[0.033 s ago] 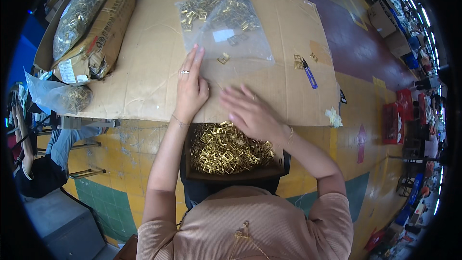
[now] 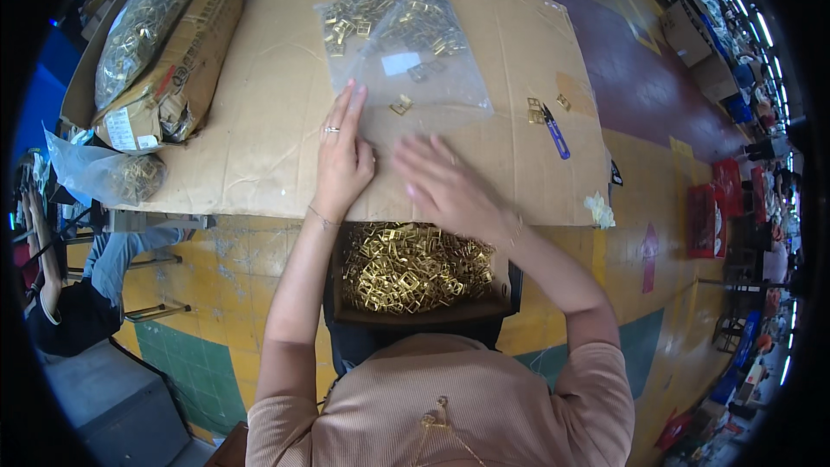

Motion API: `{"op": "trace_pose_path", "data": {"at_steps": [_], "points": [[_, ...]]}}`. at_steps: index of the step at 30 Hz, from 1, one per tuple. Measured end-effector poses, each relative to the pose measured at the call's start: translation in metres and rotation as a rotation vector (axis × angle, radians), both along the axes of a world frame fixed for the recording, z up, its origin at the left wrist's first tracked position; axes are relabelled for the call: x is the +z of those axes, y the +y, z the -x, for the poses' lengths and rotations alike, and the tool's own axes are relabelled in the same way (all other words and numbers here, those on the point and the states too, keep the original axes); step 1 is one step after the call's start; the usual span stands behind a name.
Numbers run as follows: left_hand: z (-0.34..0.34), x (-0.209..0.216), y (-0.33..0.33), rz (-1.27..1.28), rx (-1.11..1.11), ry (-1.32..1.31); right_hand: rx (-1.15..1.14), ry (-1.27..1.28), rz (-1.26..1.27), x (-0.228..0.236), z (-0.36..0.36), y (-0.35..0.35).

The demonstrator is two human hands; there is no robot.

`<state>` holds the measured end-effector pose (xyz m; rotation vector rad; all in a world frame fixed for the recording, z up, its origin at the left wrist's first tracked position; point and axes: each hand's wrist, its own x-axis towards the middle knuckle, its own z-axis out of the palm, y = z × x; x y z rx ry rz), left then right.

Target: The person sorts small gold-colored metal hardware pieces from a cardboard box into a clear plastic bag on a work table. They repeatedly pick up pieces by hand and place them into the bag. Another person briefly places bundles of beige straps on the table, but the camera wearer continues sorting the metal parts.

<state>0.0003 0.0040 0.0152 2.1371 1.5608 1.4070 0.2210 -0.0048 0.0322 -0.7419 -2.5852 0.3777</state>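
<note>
My left hand [image 2: 346, 154] lies on the cardboard sheet with its longer fingers stretched out, their tips at the lower left edge of a clear plastic bag [image 2: 467, 86]. My right hand [image 2: 454, 190], blurred by motion, is over the near part of the cardboard, fingers extended and nothing visible in them. Gold metal buckles [image 2: 437, 17] fill the bag's far end, and a few buckles [image 2: 401, 105] show near its open-looking lower part. Below the table edge, close to my body, a box [image 2: 415, 316] holds a heap of loose gold buckles [image 2: 415, 270].
A purple cutter-like pen tool [image 2: 556, 131] lies at the right beside several buckles [image 2: 534, 111]. On the left are a worn carton [image 2: 203, 52], a full bag of buckles [image 2: 147, 35] and a smaller bag [image 2: 138, 177]. A person's leg [image 2: 121, 268] shows beyond.
My right hand has shifted slightly away from my body, uncovering more of the buckles in the box. My left hand and the bag have stayed in place.
</note>
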Motion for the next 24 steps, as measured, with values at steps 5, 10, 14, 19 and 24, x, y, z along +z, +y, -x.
{"op": "trace_pose_path", "data": {"at_steps": [5, 10, 14, 19, 24], "points": [[0.0, 0.003, -0.001, 0.031, -0.004, -0.03, -0.4, -0.074, -0.167, -0.016, 0.038, 0.102], [0.001, 0.002, -0.001, 0.047, 0.003, -0.023, -0.386, -0.225, -0.124, -0.023, 0.038, 0.108], [0.001, -0.001, 0.0, 0.04, 0.012, 0.008, -0.331, -0.21, -0.08, -0.017, 0.033, 0.082], [0.0, -0.001, 0.0, 0.014, 0.001, 0.002, -0.237, -0.14, -0.053, -0.016, 0.027, 0.052], [0.0, -0.002, 0.0, 0.037, -0.013, 0.01, -0.067, -0.191, -0.039, 0.0, 0.012, -0.007]]}}
